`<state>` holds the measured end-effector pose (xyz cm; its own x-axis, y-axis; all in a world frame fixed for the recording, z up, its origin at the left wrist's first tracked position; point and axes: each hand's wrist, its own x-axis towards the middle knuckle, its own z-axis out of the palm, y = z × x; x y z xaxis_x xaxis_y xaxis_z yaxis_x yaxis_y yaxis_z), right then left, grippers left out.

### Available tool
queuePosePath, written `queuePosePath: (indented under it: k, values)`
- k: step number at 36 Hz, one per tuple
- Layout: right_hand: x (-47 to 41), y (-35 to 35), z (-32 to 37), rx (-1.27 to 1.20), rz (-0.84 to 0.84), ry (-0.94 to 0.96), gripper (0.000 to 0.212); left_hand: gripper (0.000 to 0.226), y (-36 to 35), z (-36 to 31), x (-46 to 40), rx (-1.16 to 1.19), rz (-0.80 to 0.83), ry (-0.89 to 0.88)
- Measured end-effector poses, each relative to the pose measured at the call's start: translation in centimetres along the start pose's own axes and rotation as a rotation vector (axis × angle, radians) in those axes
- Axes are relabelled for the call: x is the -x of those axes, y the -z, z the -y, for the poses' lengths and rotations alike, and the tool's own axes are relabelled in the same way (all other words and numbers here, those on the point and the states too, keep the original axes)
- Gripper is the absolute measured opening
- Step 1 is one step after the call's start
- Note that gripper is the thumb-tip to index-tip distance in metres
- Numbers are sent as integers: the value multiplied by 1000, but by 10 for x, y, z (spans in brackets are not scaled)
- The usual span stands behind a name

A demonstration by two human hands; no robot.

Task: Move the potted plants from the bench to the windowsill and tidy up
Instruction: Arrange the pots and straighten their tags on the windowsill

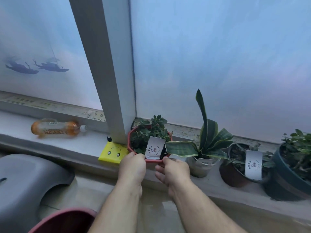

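Both hands, left hand [133,163] and right hand [173,167], grasp the red pot [151,161] at the windowsill [70,142] edge; nudged sideways, it might bend the neighbouring snake plant [208,138] leaf.

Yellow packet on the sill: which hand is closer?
Left. The left hand grips the red pot's near rim right beside the yellow packet; the right hand holds the same rim further right, away from it.
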<state>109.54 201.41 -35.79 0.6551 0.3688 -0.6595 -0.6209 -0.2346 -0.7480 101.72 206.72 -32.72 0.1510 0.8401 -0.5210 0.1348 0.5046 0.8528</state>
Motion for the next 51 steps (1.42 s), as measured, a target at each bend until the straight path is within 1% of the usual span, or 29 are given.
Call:
queuePosePath:
  k: [5,9,11,14,19,21,23,25,26,27,29,30,32,34,36,39,41,45,48,51]
  values:
    - [1,-1,-1,-9,0,2,15,17,1,4,-5,-48,37,-29]
    - [4,0,-4,-42,22,-4,17,26,1,6,-7,-76,68,-53]
    - [5,0,-5,-48,24,-1,15,21,-1,7,-9,-75,86,-65]
    - [4,-1,-4,-65,14,2,12,29,-2,7,-10,-85,110,-77]
    - [5,-3,-7,-60,-10,26,12,23,5,7,-9,-142,154,-42]
    - [7,0,-9,-37,-11,40,13,25,7,5,-8,-138,140,-68]
    - [6,6,-14,52,-31,81,16,26,9,3,-5,-146,48,-127]
    - [7,14,-16,256,-68,229,21,30,11,-2,-3,-209,-71,-234]
    - [11,17,-14,373,-88,323,19,29,11,-3,-3,-252,-93,-301]
    - [17,19,-9,473,-104,410,16,33,10,-3,-5,-291,-82,-347]
    - [28,20,3,630,-101,587,11,47,7,-2,-8,-340,-9,-372]
    - [31,19,12,684,-92,678,11,49,5,-1,-7,-360,31,-377]
    - [32,16,30,775,-87,799,15,51,1,2,-4,-405,92,-401]
    - [27,10,47,894,-80,837,23,53,-1,3,-3,-429,137,-394]
    - [20,5,60,1056,-53,816,28,54,-3,3,-2,-444,162,-372]
    - [12,2,70,1304,-33,823,31,55,-3,4,-4,-444,172,-371]
    - [8,0,73,1413,-18,838,34,55,-3,5,-6,-452,168,-360]
    - [2,-3,75,1455,18,916,31,54,-2,7,-8,-480,161,-345]
    - [-1,-7,74,1468,62,939,33,57,-1,7,-10,-499,164,-338]
    - [-5,-11,75,1509,71,957,30,57,-1,7,-11,-506,172,-337]
